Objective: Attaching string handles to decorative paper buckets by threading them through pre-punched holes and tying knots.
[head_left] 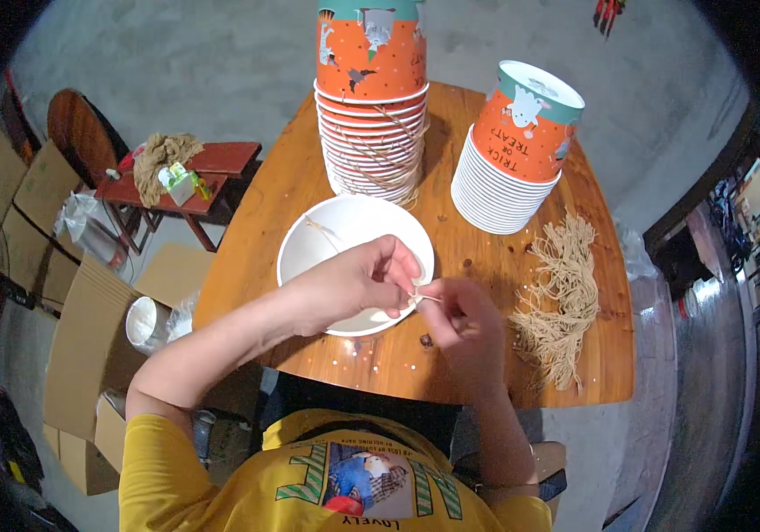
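Note:
A white paper bucket [305,253] stands on the wooden table in front of me, its open mouth facing up toward me. At its near right rim my left hand [362,279] is closed, thumb and fingers pinching a thin tan string [426,297]. My right hand [467,328] meets it there, also closed, with its fingertips on the same string. A short light end sticks out between the two hands. Across the bucket's inside lies another piece of string [320,230]. The exact knot or hole at the fingertips is too small to make out.
Behind the bucket rises a tall stack of orange-printed buckets [371,133] with strings. Another upside-down stack [517,146] stands to the right, near a bundle of tan strings [566,301]. Cardboard boxes [96,346] sit at left on the floor, before a red bench [220,158].

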The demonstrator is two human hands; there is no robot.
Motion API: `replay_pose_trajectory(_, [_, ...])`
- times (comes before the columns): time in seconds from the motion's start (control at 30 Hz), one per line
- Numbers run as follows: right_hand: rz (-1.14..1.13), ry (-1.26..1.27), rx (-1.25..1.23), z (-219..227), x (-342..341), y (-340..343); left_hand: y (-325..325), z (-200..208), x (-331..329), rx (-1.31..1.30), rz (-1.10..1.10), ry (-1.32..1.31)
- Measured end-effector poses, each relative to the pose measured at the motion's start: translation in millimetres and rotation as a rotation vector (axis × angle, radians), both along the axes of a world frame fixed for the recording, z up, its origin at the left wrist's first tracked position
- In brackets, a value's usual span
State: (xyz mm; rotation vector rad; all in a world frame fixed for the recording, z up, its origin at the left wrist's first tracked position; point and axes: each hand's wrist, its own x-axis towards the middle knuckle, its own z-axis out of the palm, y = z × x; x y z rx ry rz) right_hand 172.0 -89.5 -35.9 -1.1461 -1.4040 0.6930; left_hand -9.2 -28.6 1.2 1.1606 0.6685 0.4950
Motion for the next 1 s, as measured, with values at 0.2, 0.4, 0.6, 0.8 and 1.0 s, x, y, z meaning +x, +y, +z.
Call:
replay_pose_trajectory(0.2, [-0.011, -0.285, 0.040, 2.5, 0.0, 3.9, -8.7, 8.1, 2.9, 0.562, 0.034, 0.285])
replay_pose_trajectory(0.4, [0.025, -0.188, -0.063, 4.0, -2.0, 4.2, -4.9, 2.2, -7.9, 0.894, 0.034, 0.362])
replay_pose_trajectory(0.6, [0.010, -0.243, -0.019, 4.8, -2.1, 4.0, -22.0, 10.4, 1.2, 0.682, 0.149, 0.524])
replay_pose_trajectory(0.8, [-0.053, -0.384, 0.155, -0.6, -2.6, 5.2, -27.3, 5.0, 4.4, 0.715, 0.194, 0.498])
replay_pose_trajectory(1.0, [-0.059, -0.387, 0.127, 2.7, -4.1, 2.4, -26.1, 1.8, 4.0, 0.592, 0.201, 0.391])
